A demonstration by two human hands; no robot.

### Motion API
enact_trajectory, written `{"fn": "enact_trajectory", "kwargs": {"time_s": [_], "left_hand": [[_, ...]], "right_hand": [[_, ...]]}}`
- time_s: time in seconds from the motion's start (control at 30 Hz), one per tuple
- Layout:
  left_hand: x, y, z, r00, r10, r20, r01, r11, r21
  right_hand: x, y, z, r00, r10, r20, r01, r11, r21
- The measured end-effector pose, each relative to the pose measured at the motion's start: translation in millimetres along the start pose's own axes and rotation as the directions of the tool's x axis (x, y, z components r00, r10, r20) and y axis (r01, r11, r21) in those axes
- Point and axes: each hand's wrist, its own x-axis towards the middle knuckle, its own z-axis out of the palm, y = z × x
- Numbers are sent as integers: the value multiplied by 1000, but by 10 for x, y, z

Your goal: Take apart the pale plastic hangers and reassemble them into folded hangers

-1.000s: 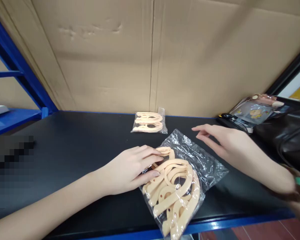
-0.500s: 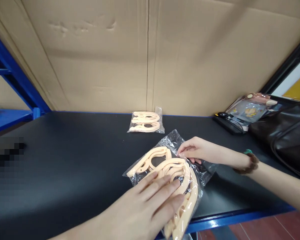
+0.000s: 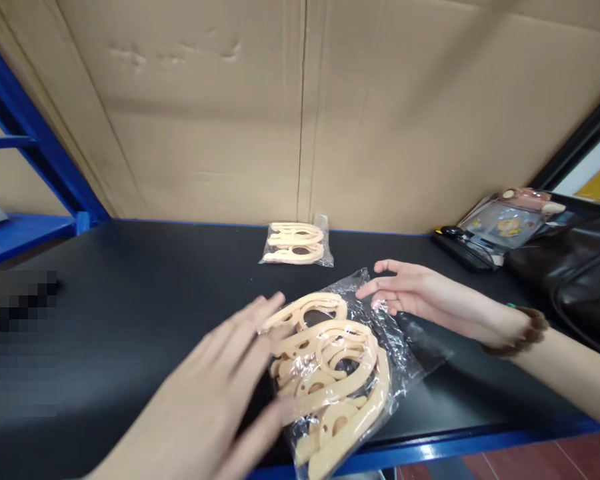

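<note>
A clear plastic bag (image 3: pixel 405 347) of cream folding hangers (image 3: pixel 357 383) lies at the front of the black table, its lower end at the table's edge. My left hand (image 3: pixel 215 393), slightly blurred, is spread at the bag's left side, with the fingertips over the hangers; whether they touch cannot be seen. Over the bag's flat upper right end hovers my right hand (image 3: pixel 405 290), fingers apart and nothing visibly gripped. Farther back, a second clear bag of cream folding hangers (image 3: pixel 295 243) lies near the cardboard wall.
A cardboard wall (image 3: pixel 205 133) closes off the back of the black table (image 3: pixel 155 287). At the right are a dark leather bag (image 3: pixel 575 260), a black device with a cable (image 3: pixel 465 250) and a clear pouch (image 3: pixel 503 220). A blue metal frame (image 3: pixel 55 153) rises at the left.
My left hand has lifted off the hangers and moved left. My right hand's fingers have opened and let go of the plastic. The front bag has shifted slightly.
</note>
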Motion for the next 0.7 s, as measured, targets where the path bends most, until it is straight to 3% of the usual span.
{"fn": "enact_trajectory", "kwargs": {"time_s": [0.07,0.13,0.23,0.37,0.43,0.5,0.6,0.7], "left_hand": [[71,-127,-24,978,-199,66,197,980,38],[166,-232,-9,934,-307,185,306,951,38],[302,-321,73,892,-328,310,358,933,-43],[416,-325,173,906,-323,274,400,864,-305],[454,-284,172,864,-365,346,494,744,-449],[488,-228,131,814,-367,450,579,563,-589],[534,-156,33,786,-349,510,612,324,-722],[574,-141,-45,751,-388,535,636,207,-743]], "right_hand": [[-16,57,15,999,41,-9,-41,994,-100],[-1,132,25,994,108,-7,-106,963,-247],[47,199,26,990,138,-1,-127,910,-396],[44,137,69,992,58,113,6,864,-503],[13,80,123,980,-8,201,121,822,-557],[-9,45,175,964,-33,264,179,815,-551],[1,59,208,956,-20,292,145,899,-412],[45,103,207,944,-24,329,97,973,-209]]}}
